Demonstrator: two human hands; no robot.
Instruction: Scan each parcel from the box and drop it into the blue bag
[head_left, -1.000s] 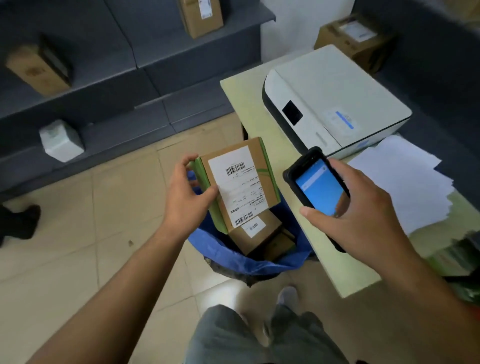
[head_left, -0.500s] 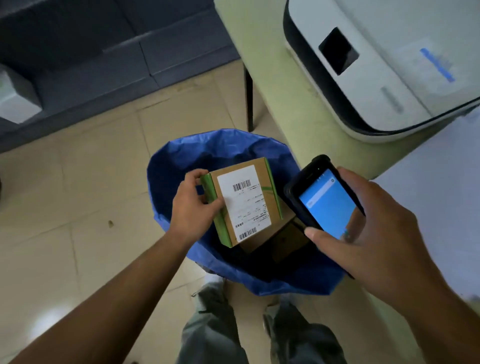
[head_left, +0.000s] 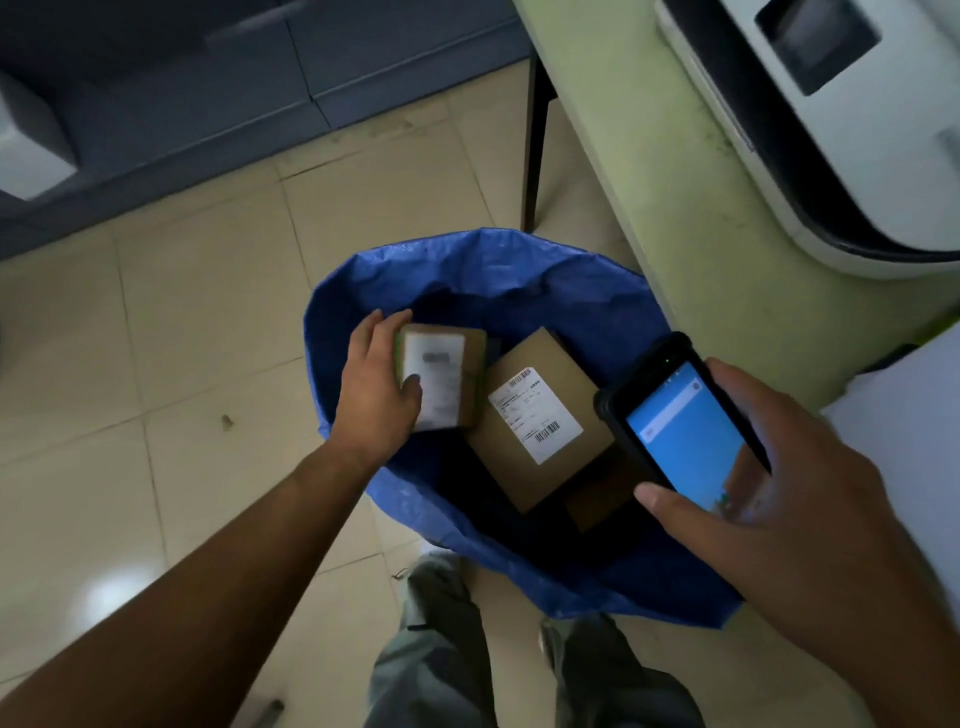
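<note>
parcel (head_left: 441, 379) first: a small brown cardboard box with a white label on its face, blurred here so none of the print can be read. it's held inside the mouth of the blue bag (head_left: 519, 280), up at the left side, right beside a bigger parcel (head_left: 540, 415) that's lying label-up in there. whether the two are touching can't be told, and what's underneath can't be made out, it's dark down there.

the left hand (head_left: 374, 395) is clamped on it at its left edge, with the thumb laid across the label and the fingers (head_left: 387, 319) hooked over the far corner. it hasn't been let go yet, so the drop is judged as not done.

handling-wise it's probably light, since it's carried by one edge in one hand. cardboard like that is stiff and not slippery, but the corners can get dented. it's best pinched across two opposite sides or along an edge, as is done here. a short fall onto the other boxes shouldn't hurt it, though the contents aren't known.

the right hand (head_left: 779, 499) is wrapped round a handheld scanner (head_left: 680, 421), blue screen lit, held over the bag's right side.

a darker box (head_left: 597, 493) is seen tucked partly under the bigger parcel. the bag is stood on a tiled floor (head_left: 182, 338) against a pale green table (head_left: 649, 182), where a white printer (head_left: 857, 156) and some white sheets (head_left: 924, 395) are seen. the box the parcels get taken from isn't in view.
</note>
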